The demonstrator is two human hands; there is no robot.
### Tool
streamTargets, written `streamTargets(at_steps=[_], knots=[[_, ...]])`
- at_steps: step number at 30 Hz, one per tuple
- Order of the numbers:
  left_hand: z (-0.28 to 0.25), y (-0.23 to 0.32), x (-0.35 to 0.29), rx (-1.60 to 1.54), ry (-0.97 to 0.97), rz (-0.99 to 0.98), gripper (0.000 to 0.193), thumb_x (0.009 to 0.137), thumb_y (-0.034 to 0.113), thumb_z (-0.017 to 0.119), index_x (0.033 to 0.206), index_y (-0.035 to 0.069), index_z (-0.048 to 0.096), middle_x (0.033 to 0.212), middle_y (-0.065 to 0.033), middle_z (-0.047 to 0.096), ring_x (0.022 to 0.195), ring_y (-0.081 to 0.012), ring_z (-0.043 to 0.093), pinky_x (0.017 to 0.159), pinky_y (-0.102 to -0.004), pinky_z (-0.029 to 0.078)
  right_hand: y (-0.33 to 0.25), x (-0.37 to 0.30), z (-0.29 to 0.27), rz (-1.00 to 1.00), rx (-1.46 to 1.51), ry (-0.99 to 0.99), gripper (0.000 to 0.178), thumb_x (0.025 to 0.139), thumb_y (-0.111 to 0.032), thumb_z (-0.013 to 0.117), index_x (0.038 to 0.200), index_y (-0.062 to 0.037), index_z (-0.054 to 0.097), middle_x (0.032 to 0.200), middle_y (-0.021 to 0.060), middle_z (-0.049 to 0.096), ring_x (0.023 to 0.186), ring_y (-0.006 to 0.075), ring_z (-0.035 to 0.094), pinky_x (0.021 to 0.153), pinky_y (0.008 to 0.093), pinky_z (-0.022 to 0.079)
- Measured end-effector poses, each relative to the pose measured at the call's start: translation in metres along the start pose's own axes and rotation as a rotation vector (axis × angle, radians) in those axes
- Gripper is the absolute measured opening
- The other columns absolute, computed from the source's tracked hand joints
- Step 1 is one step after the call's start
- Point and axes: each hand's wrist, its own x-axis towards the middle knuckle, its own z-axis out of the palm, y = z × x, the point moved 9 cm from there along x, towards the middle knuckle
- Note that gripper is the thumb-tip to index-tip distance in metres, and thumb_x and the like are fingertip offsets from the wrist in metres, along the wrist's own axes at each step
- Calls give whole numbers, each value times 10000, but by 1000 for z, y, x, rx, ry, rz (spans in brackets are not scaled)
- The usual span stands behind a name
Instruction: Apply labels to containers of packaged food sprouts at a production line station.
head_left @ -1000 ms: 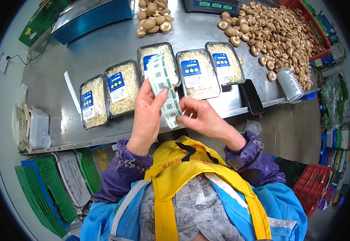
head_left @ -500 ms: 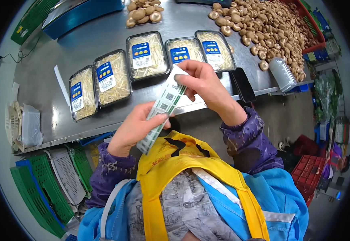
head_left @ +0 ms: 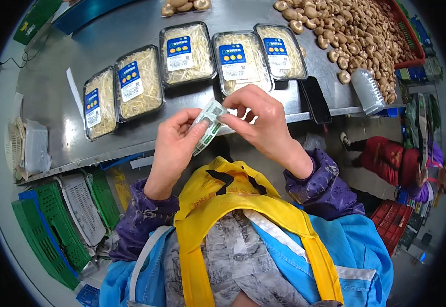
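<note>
Between my two hands, above the table's near edge, is a short strip of green and white printed stickers (head_left: 208, 134). My left hand (head_left: 178, 140) grips it with the thumb on top. The thumb and forefinger of my right hand (head_left: 260, 116) pinch its upper right edge. Just beyond my hands stand several black trays of bean sprouts under clear film, each bearing a blue and white label. Closest to my right hand is one tray (head_left: 253, 70); another tray (head_left: 198, 72) sits left of it. The ends of my right fingers are partly hidden.
A heap of brown mushrooms (head_left: 356, 38) covers the table's far right, beside a red crate (head_left: 412, 63). A black phone (head_left: 316, 101) and a clear plastic container (head_left: 368, 91) lie along the near edge. Green crates (head_left: 59, 227) stand lower left. Another person (head_left: 389, 159) is at right.
The sticker strip has gone from stretched out long to short or folded, and my hands have come closer together. My view has shifted. The other person shows more fully on the right.
</note>
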Motion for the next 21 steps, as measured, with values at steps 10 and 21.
streamTargets(at_steps=[10,21], knots=[[24,22,14,612,90,355,129,790,10,608,916,-20,615,760,-103,532,658,-201,525,593,-293,400,-4,-8,-9,-278,-339,92,115,698,-129,676,710,-91,569,667,35,535,614,215,582,497,330,464],[74,0,53,500,-118,34,506,799,-36,555,1286,25,435,748,10,505,651,-50,475,559,-200,378,64,-7,-89,38,-389,238,58,708,-80,628,743,-73,582,672,67,557,591,259,599,481,356,470]])
